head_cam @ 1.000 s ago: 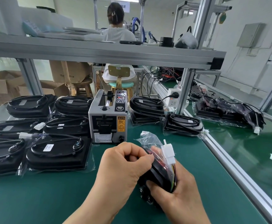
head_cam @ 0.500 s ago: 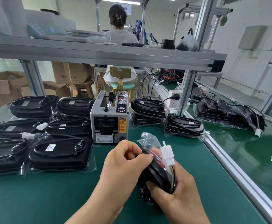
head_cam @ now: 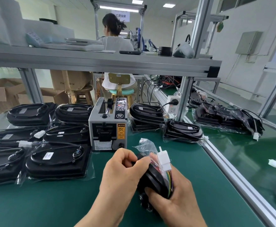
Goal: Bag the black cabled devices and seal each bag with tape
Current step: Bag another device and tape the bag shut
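I hold the black device (head_cam: 153, 179) on edge between both hands, over the near middle of the green surface (head_cam: 52, 202). My right hand (head_cam: 175, 203) grips its lower right side, fingers curled round it. My left hand (head_cam: 122, 174) pinches the clear bag (head_cam: 146, 145) against its upper left. The white connector (head_cam: 163, 159) sticks up between them, with the tape dispenser (head_cam: 107, 128) just beyond.
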### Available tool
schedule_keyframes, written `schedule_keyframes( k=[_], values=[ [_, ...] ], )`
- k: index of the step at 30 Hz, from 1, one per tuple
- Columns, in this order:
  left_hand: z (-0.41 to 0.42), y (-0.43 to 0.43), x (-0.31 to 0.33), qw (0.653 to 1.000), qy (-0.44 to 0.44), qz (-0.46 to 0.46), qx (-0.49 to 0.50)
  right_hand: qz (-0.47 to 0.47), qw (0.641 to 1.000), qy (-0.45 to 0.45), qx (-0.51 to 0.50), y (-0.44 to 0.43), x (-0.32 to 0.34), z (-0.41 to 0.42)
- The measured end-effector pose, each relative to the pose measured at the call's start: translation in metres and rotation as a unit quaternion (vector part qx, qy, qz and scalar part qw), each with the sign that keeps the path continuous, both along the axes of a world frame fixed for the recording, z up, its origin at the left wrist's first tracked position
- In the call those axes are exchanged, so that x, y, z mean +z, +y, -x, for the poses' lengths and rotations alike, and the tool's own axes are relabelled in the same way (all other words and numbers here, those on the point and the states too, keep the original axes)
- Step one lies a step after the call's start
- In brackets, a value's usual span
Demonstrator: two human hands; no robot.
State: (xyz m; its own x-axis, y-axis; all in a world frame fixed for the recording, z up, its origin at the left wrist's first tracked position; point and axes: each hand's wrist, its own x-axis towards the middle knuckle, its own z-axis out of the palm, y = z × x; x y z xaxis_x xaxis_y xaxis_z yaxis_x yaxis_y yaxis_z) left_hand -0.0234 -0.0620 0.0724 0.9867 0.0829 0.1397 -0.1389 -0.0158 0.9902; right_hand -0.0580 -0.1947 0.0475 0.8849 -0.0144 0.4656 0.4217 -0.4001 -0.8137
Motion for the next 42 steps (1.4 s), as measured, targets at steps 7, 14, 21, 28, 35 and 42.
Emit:
schedule_keyframes(
  k=[7,14,21,28,35,42],
  values=[
    [0.001,0.0,-0.002,1.0,0.01,0.008,-0.009,-0.008,1.0,-0.004,-0.002,0.0,0.0,-0.001],
    [-0.004,0.004,-0.005,0.993,0.061,0.082,-0.052,-0.001,1.0,-0.002,-0.01,0.001,-0.001,0.0],
    [-0.003,0.011,-0.001,0.981,0.099,0.138,-0.096,0.003,1.0,0.002,-0.016,0.003,-0.007,-0.001],
    [0.002,0.014,-0.004,0.984,0.083,0.118,-0.104,-0.015,0.999,0.031,-0.002,0.004,-0.003,0.001],
    [-0.009,0.047,-0.021,0.993,0.01,-0.096,-0.063,-0.19,0.978,0.052,0.061,-0.001,-0.003,0.003],
    [-0.016,0.068,-0.018,0.961,0.016,-0.08,-0.265,-0.268,0.951,0.051,0.146,0.008,-0.015,0.001]
  ],
)
